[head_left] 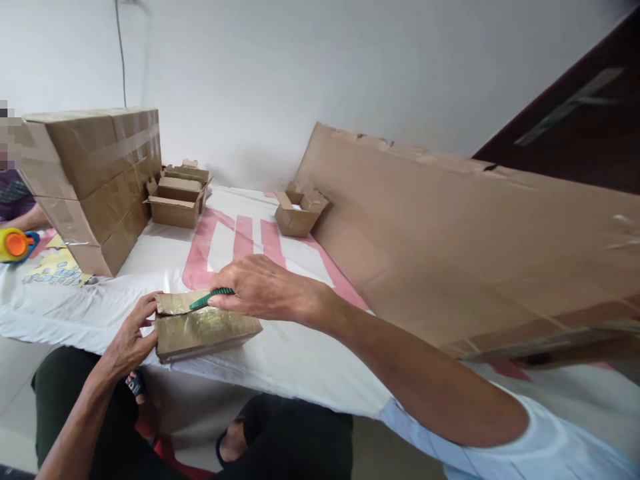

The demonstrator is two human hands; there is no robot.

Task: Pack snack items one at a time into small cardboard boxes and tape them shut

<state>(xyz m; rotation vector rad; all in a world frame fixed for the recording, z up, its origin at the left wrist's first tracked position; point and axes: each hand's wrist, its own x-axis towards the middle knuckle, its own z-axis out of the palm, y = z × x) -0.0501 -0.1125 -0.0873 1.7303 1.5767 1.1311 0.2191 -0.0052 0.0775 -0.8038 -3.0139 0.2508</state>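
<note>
A small taped cardboard box (210,333) lies at the table's front edge, with a dark slit along the left part of its top seam. My left hand (131,337) grips the box's left end, thumb on the near side and fingers at the far corner. My right hand (263,287) is closed around a green box cutter (213,297) with a ridged body. The cutter's tip points left and down at the top of the box, over the seam. Its blade is too small to make out.
Stacked taped cartons (100,180) stand at the left. Open small boxes (175,210) sit behind, and another open box (295,220) leans near a large cardboard sheet (450,247) on the right. A yellow and orange object (17,245) and another person's arm (30,219) are at far left.
</note>
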